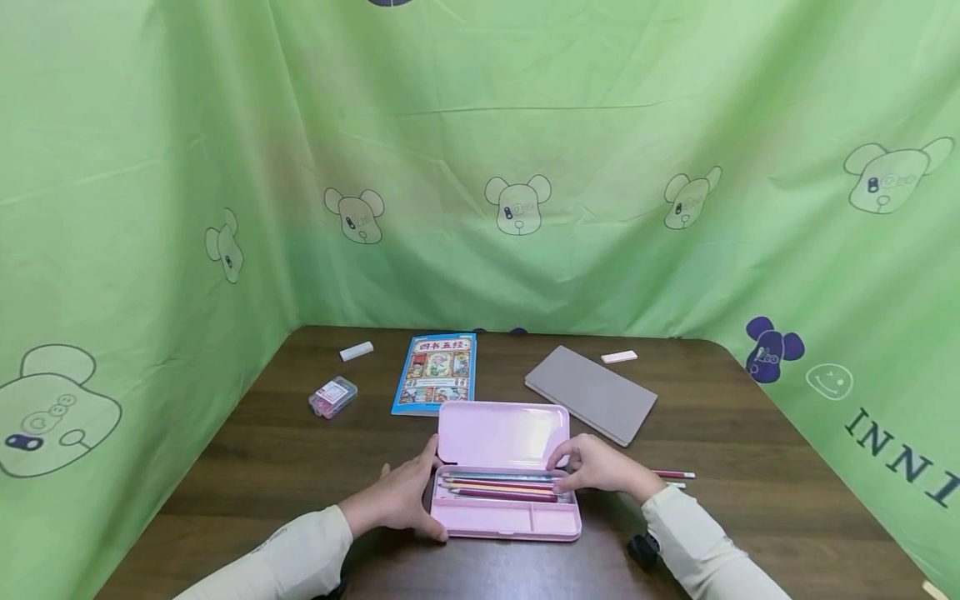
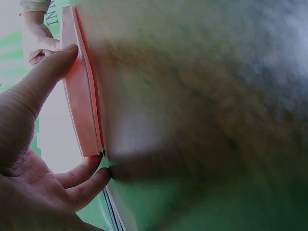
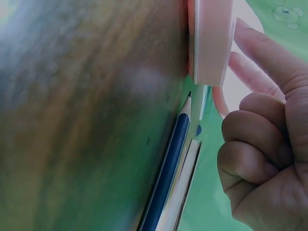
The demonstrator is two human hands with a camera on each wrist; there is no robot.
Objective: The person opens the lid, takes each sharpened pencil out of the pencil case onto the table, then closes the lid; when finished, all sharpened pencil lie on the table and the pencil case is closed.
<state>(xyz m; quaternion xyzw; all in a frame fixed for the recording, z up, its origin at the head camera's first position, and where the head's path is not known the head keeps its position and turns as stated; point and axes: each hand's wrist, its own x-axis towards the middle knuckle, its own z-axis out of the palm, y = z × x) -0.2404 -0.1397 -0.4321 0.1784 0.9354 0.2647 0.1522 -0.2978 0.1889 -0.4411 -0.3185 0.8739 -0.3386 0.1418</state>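
A pink pencil case (image 1: 504, 523) lies on the table with its lid (image 1: 504, 433) raised. Several pencils (image 1: 498, 486) fill the long rear compartment; the front compartments hold nothing visible. My left hand (image 1: 405, 493) grips the left end of the case, thumb at the front wall and fingers by the hinge side. In the left wrist view the thumb presses the front wall of the case (image 2: 82, 101). My right hand (image 1: 600, 465) reaches over the right end, thumb and index near the pencil ends, other fingers curled. The fingertips inside the case (image 3: 211, 43) are hidden in the right wrist view.
Two pencils (image 1: 675, 475) lie right of the case, partly behind my right wrist. A grey notebook (image 1: 592, 396) and a pink-white eraser (image 1: 618, 357) are at the back right. Behind the case lies a blue picture book (image 1: 435, 375); a small clear box (image 1: 333, 397) and a white block (image 1: 356, 351) are left.
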